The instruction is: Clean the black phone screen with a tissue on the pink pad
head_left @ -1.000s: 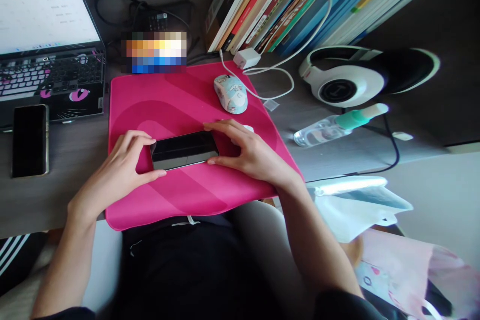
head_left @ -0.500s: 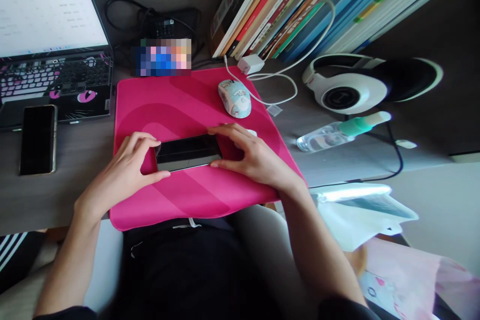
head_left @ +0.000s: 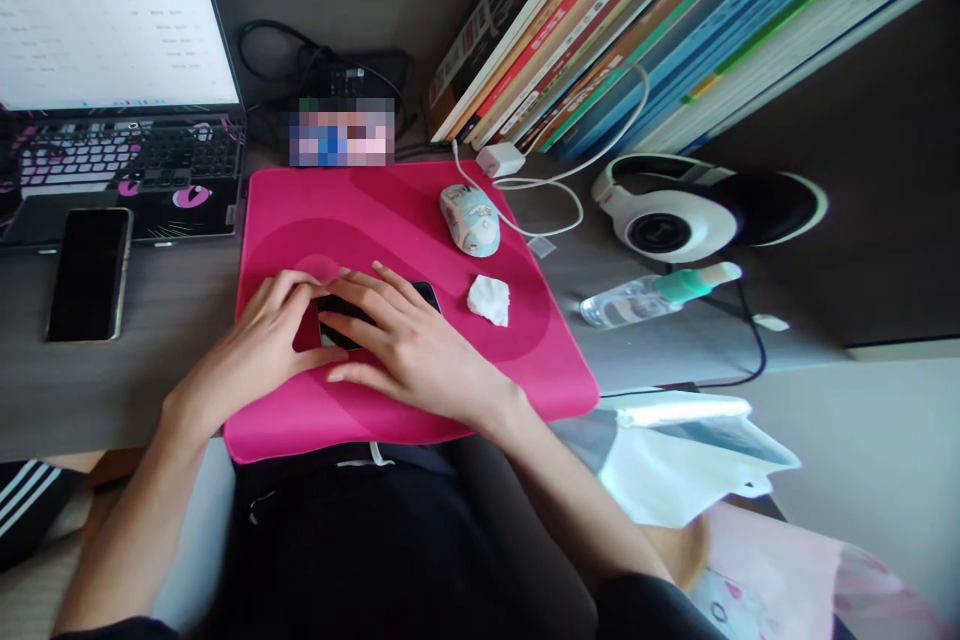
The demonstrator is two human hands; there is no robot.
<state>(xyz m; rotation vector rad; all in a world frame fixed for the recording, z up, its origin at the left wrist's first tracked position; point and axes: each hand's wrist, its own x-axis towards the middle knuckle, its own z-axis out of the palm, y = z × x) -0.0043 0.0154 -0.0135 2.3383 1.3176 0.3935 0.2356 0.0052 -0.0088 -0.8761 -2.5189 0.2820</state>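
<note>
A dark-screened smartphone [head_left: 428, 295] lies flat on the pink desk mat [head_left: 360, 205], largely covered by my hands. My left hand [head_left: 266, 335] grips its left end, fingers at the far edge and thumb at the near edge. Across the screen reaches my right hand [head_left: 409, 345], palm down, its fingers apart and their tips near the left end of the phone. Whether these fingertips press on the glass I cannot tell. To the right of the phone rests a crumpled white tissue [head_left: 489, 300].
A patterned mouse [head_left: 470, 219] sits farther back on the mat. To the right are a spray bottle [head_left: 649, 295], white headphones [head_left: 675, 220] and a charger [head_left: 500, 159] with its cable. Leaning books [head_left: 555, 50] stand behind. At left are a laptop [head_left: 120, 165] and another phone [head_left: 89, 275].
My right hand has left the phone's right end and moved left over its screen, baring the tissue. My left hand keeps its hold at the left end. The view has shifted slightly.
</note>
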